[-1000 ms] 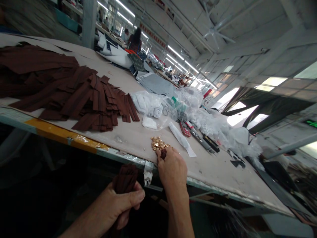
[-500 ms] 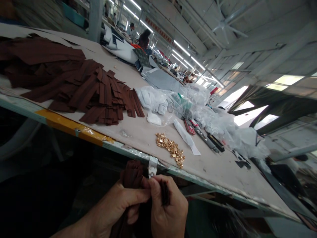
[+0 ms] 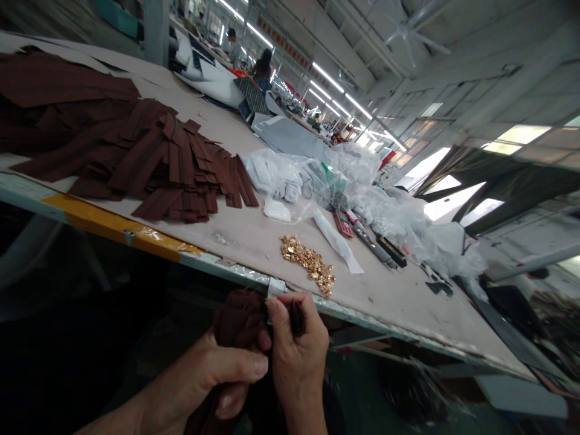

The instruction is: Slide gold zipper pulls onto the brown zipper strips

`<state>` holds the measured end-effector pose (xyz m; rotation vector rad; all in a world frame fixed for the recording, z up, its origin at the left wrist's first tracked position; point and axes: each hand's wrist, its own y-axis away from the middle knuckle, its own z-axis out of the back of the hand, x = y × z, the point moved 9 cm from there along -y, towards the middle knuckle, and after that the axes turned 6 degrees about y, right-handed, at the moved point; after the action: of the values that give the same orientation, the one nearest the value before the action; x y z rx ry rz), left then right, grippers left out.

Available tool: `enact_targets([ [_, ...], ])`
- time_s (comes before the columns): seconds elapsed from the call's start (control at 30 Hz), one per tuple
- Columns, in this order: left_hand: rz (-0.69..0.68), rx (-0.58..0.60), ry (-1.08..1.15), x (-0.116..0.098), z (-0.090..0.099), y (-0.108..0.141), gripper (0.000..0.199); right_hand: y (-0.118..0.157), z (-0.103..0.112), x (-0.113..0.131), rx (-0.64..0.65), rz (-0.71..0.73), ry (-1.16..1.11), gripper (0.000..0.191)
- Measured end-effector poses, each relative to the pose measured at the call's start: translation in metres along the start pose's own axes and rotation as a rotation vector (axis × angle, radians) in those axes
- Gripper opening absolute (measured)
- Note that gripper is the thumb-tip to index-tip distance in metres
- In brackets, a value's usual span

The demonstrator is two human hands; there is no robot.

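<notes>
Below the table edge, my left hand [image 3: 226, 365] is closed around a bundle of brown zipper strips [image 3: 240, 320], thumb across it. Close on its right, my right hand [image 3: 301, 350] is closed too. Folded dark brown strip ends [image 3: 296, 318] show between its thumb and fingers. Its thumb tip presses near a white-wrapped fixture [image 3: 276, 286] on the table edge; a tiny gold spot shows there, too small to name. On the table just beyond lies a pile of small gold metal pieces [image 3: 310, 264], which look like zipper sliders.
A large heap of brown zipper strips [image 3: 149, 154] covers the table's left part. Clear plastic bags [image 3: 389, 211] lie along the back, with a white paper strip [image 3: 338, 241], a red calculator-like object [image 3: 343, 224] and a black box [image 3: 391, 250] before them. People are farther off.
My right hand has moved up closer to the table edge, its thumb now at the white-wrapped fixture. The left hand still grips the bundle, slightly lower and apart. The view has shifted a little.
</notes>
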<state>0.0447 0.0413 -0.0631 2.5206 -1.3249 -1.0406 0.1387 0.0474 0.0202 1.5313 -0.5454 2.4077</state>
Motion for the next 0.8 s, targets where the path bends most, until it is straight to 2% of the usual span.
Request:
enact_targets([
  [0.1,0.014,0.022,-0.079,0.001,-0.001,0.002,0.005,0.008,-0.002,-0.001,0.088,-0.045,-0.133,0.014],
  [0.17,0.018,0.043,-0.159,0.000,-0.004,0.002,0.010,0.015,-0.005,-0.005,0.174,-0.106,-0.159,0.013],
  [0.23,0.021,0.067,-0.214,-0.002,-0.008,0.003,0.008,0.020,-0.009,-0.010,0.241,-0.157,-0.200,0.010],
  [0.33,-0.002,0.106,-0.188,-0.007,-0.015,0.004,0.007,0.022,-0.010,-0.013,0.290,-0.166,-0.320,0.013],
  [0.47,-0.085,0.090,-0.159,-0.018,-0.012,0.002,0.023,0.023,-0.005,-0.029,0.260,-0.218,-0.411,0.024],
  [0.6,-0.175,-0.112,-0.143,-0.026,0.007,0.000,0.032,0.024,0.004,-0.041,0.166,-0.263,-0.362,0.028],
  [0.7,-0.222,-0.219,-0.176,-0.030,0.015,0.002,0.033,0.023,0.008,-0.035,0.129,-0.207,-0.273,0.023],
  [0.8,-0.250,-0.198,-0.278,-0.032,0.011,0.003,0.033,0.022,0.010,-0.021,0.116,-0.066,-0.133,0.015],
])
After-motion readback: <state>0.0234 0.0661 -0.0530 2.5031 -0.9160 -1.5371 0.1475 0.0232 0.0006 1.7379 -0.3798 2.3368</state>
